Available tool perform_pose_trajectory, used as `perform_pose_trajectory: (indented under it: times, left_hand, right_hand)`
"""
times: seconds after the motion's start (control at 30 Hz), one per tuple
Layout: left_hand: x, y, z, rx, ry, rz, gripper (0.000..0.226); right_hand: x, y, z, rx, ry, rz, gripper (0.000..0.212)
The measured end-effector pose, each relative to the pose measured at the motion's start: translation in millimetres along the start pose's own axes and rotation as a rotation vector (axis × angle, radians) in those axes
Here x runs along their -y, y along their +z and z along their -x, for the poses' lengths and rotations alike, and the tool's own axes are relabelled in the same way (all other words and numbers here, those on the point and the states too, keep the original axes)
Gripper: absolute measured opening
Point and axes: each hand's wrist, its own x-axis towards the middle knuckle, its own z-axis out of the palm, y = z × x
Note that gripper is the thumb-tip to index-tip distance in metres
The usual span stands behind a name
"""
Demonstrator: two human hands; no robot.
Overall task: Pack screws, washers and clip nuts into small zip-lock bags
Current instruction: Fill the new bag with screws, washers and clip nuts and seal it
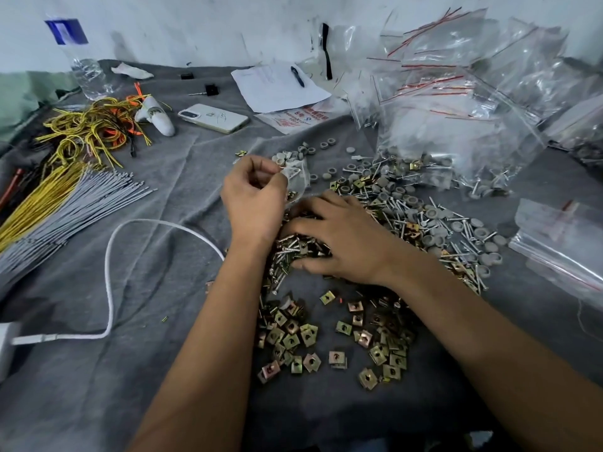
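Step in hand, as judged: filling one bag, with hardware being gathered for loading. The left hand (253,197), at frame centre, has fingers curled and pinches the mouth of a small zip-lock bag (295,176), which hangs clear plastic with some pieces already inside. The right hand (339,238), just below and right of it, lies palm down with fingers bent into the heap of screws (290,252); whether it has closed on any cannot be told, as the fingertips are buried. The next move calls for lifting a counted pick and feeding it through the held-open mouth without spilling. Outward from the hands: clip nuts (329,340) lie scattered at lower centre; grey washers (483,233) mixed with longer screws spread to the right. Filled bags (456,125) are piled at upper right, and empty bags (561,243) lie at the right edge. All rests on a grey cloth (163,370).
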Motion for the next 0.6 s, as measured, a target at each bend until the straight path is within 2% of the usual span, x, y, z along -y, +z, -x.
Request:
perform_pose_trajectory:
  times: [0.23, 0.4, 0.47, 0.53, 0.6]
  left_hand:
    - [-1.7, -0.7, -0.6, -0.116, -0.016, 0.061, 0.013]
    - [-2.7, -0.3, -0.4, -0.111, -0.032, 0.06, 0.014]
    - [-4.0, -0.1, -0.4, -0.099, -0.034, 0.054, 0.012]
    - [-4.9, 0.7, 0.4, -0.088, -0.033, 0.052, 0.011]
    - [-5.2, 1.1, 1.3, -0.085, -0.037, 0.05, 0.012]
  right_hand:
    - [-15.0, -3.3, -29.9, -0.075, 0.01, 0.056, 0.053]
    - [-19.4, -11.2, -24.0, -0.19, -0.026, -0.073, 0.055]
    - [-20.4, -19.7, -17.9, -0.218, -0.046, -0.217, 0.046]
    - [-20.2, -27.2, -13.3, -0.098, -0.071, -0.393, 0.024]
    - [-17.0, -32.3, -10.2, 0.122, -0.08, -0.51, 0.015]
